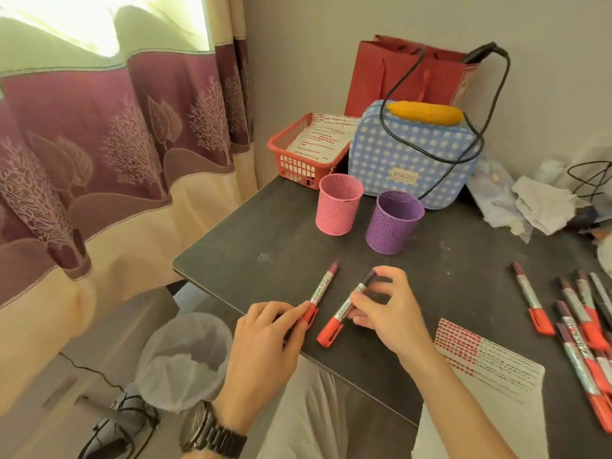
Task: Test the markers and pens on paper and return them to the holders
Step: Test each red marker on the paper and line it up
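Your left hand (268, 332) reaches onto the dark matte surface (265, 233). Its fingers (298, 311) pinch the red cap of a silver-barrelled marker with a dark tail end (324, 288), which lies flat and slants up to the right. Your right hand (389, 313) grasps a second marker of the same make (346, 309) just beside the first and roughly parallel to it. Thumb and curled fingers close round its barrel, and the red cap sticks out toward you (whether its tail is lifted off the surface I cannot tell). The two markers are close but apart.

Beyond them both holders stand upright, side by side without touching: a pink perforated metal cup (337, 207) on the left and a purple perforated metal cup (394, 226) on the right.

To your right, a sheet of white paper covered in rows of red test strokes (490, 366) lies at the near edge. Past it is a loose cluster of similar red-capped markers (583, 329), with one lone marker (530, 298) a little apart on their left.

At the back sit a red plastic basket (288, 160) holding marked sheets, a blue-and-white checked bag (414, 154) and a dark red paper bag (397, 71). A lined waste bin (185, 356) stands on the floor below the surface's left edge.
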The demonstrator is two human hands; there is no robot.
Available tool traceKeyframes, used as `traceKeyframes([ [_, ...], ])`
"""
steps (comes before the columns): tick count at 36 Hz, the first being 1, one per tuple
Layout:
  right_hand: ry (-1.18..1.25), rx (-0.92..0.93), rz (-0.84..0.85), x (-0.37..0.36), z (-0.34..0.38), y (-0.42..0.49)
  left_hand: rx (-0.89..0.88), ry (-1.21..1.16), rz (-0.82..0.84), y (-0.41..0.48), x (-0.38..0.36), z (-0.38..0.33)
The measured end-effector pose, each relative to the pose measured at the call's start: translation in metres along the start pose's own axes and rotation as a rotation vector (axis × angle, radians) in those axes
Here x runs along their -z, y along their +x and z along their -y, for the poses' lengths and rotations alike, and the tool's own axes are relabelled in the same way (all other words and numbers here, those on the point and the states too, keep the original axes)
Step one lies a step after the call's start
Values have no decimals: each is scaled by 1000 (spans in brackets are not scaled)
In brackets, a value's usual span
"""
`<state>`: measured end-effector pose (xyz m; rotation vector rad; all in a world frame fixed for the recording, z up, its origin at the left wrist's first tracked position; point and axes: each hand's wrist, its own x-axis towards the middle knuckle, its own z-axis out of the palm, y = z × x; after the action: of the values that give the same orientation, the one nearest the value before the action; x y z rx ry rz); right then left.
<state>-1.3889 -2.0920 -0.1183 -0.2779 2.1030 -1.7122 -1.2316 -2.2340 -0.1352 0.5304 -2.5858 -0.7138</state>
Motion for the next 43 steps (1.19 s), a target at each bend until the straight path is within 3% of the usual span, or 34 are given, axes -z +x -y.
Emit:
traceKeyframes([
  [12,-10,-82,-15,-16,-5,8,-78,-16,-50,-6,-5,10],
  [25,-6,-69,-40,-14,-8,3,-57,-51,80,-10,-3,16],
  [43,-58,-69,-51,-13,-10,0,-64,8,102,-10,-4,18],
])
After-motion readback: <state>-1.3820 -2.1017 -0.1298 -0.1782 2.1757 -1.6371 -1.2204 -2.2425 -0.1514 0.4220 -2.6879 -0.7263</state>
